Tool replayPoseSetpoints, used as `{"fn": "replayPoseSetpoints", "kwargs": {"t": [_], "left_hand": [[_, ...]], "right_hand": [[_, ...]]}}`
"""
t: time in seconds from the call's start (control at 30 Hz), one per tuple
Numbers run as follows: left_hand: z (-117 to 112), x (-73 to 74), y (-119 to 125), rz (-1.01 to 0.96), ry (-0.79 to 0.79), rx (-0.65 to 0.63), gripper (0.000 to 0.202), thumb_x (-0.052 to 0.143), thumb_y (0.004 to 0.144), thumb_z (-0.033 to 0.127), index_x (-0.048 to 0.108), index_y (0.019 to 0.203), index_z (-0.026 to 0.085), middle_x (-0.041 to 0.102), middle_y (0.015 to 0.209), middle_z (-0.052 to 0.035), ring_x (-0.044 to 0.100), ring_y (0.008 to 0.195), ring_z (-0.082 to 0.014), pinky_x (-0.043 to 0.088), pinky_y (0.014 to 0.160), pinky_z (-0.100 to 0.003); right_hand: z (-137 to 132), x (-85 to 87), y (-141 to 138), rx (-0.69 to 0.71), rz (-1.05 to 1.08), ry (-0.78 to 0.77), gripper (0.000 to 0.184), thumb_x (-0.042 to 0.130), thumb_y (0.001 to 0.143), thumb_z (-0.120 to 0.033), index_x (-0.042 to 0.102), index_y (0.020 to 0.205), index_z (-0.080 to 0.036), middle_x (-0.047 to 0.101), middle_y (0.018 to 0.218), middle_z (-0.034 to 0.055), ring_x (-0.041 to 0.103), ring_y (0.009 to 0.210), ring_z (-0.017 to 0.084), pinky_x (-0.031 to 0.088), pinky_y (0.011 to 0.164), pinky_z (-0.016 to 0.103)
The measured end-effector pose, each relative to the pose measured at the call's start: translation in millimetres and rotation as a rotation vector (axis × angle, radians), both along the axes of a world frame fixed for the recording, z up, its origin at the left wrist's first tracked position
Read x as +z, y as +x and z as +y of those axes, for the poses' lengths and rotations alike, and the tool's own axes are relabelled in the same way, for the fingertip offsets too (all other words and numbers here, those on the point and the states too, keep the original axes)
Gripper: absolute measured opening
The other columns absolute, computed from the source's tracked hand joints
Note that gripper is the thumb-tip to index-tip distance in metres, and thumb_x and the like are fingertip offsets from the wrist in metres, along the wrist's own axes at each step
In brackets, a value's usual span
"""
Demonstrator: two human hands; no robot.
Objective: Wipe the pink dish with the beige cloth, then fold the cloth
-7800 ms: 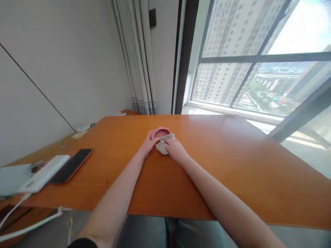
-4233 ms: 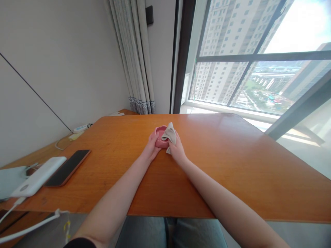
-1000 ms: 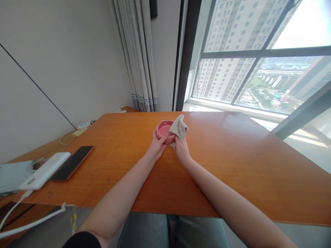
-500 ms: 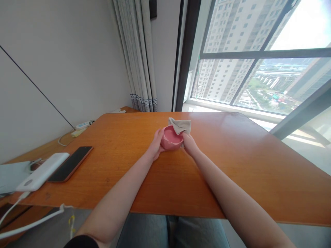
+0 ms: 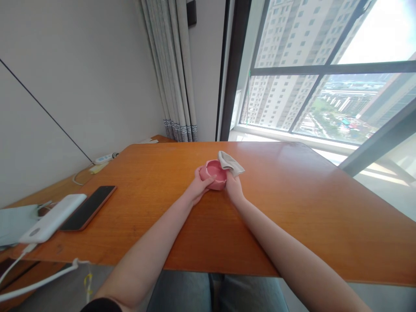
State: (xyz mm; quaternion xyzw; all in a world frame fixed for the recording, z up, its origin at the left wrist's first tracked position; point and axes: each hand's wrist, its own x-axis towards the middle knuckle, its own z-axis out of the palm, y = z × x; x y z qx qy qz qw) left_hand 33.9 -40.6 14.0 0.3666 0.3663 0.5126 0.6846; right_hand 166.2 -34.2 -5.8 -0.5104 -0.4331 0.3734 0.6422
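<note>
Our cloth [image 5: 230, 164] shifts toward three o'clock, pinched in our right hand [image 5: 233, 186]. Our left hand [image 5: 196, 186] cups the pink bowl [image 5: 216, 173], at twelve o'clock; likely slippery, breakable, best held by its sides.

pink bowl [image 5: 216, 172], beige cloth [image 5: 231, 164] at rim

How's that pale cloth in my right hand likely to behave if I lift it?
The pale cloth will probably flop, since it bends and folds at the right hand. It looks thin, so it's likely light. Part of it overlaps the pink bowl in view, so it might brush that.
</note>
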Motion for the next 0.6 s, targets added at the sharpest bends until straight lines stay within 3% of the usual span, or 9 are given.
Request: {"fn": "replayPoseSetpoints", "kwargs": {"t": [0.13, 0.23, 0.33, 0.43, 0.5, 0.6], "left_hand": [[-1, 5.5, -6, 0.054, -0.073, -0.232, 0.060, 0.070, 0.072, 0.046, 0.049, 0.126, 0.027, 0.053, 0.133, -0.0119, 0.058, 0.111, -0.0273, 0.052, 0.087, -0.044], [0, 5.9, -7, 0.122, -0.105, -0.234, 0.055, 0.067, 0.074, 0.050, 0.053, 0.121, 0.023, 0.058, 0.126, -0.0128, 0.058, 0.111, -0.0285, 0.054, 0.083, -0.042], [2, -0.8, 0, 0.077, -0.065, -0.022, 0.055, 0.070, 0.073, 0.043, 0.048, 0.120, 0.025, 0.052, 0.134, -0.0102, 0.055, 0.116, -0.0263, 0.055, 0.083, -0.040], [3, -9.1, 7, -0.019, 0.006, 0.145, 0.063, 0.074, 0.071, 0.037, 0.040, 0.123, 0.029, 0.041, 0.143, -0.0086, 0.053, 0.118, -0.0239, 0.054, 0.085, -0.040], [3, -11.9, 9, -0.034, 0.033, 0.154, 0.068, 0.077, 0.068, 0.035, 0.038, 0.124, 0.030, 0.041, 0.143, -0.0090, 0.054, 0.117, -0.0231, 0.053, 0.087, -0.039], [2, -8.5, 6, -0.029, -0.008, 0.035, 0.062, 0.068, 0.074, 0.050, 0.041, 0.125, 0.026, 0.051, 0.135, -0.0122, 0.059, 0.112, -0.0251, 0.052, 0.088, -0.043]], "right_hand": [[11, 17.2, 28, 0.207, -0.055, -0.036, 0.038, 0.058, 0.074, -0.036, 0.066, 0.107, -0.019, 0.068, 0.113, 0.0029, 0.056, 0.115, 0.026, 0.043, 0.100, 0.039], [14, 17.8, 32, 0.288, -0.014, -0.118, 0.039, 0.058, 0.075, -0.042, 0.068, 0.105, -0.019, 0.070, 0.109, 0.0037, 0.058, 0.112, 0.029, 0.046, 0.097, 0.041], [9, 9.6, 17, 0.168, -0.010, -0.045, 0.051, 0.050, 0.081, -0.054, 0.064, 0.113, -0.018, 0.066, 0.118, 0.0073, 0.055, 0.117, 0.028, 0.042, 0.102, 0.043], [-1, 3.2, -4, 0.059, -0.063, 0.100, 0.056, 0.044, 0.085, -0.054, 0.056, 0.125, -0.017, 0.056, 0.132, 0.0093, 0.045, 0.128, 0.026, 0.030, 0.112, 0.042], [-6, 2.8, -11, -0.002, -0.085, 0.164, 0.055, 0.043, 0.087, -0.049, 0.050, 0.131, -0.018, 0.049, 0.139, 0.0082, 0.037, 0.134, 0.023, 0.022, 0.115, 0.041], [-4, 6.8, -3, -0.056, -0.063, 0.168, 0.050, 0.045, 0.086, -0.041, 0.051, 0.131, -0.019, 0.050, 0.138, 0.0070, 0.038, 0.133, 0.022, 0.022, 0.115, 0.041]]}}
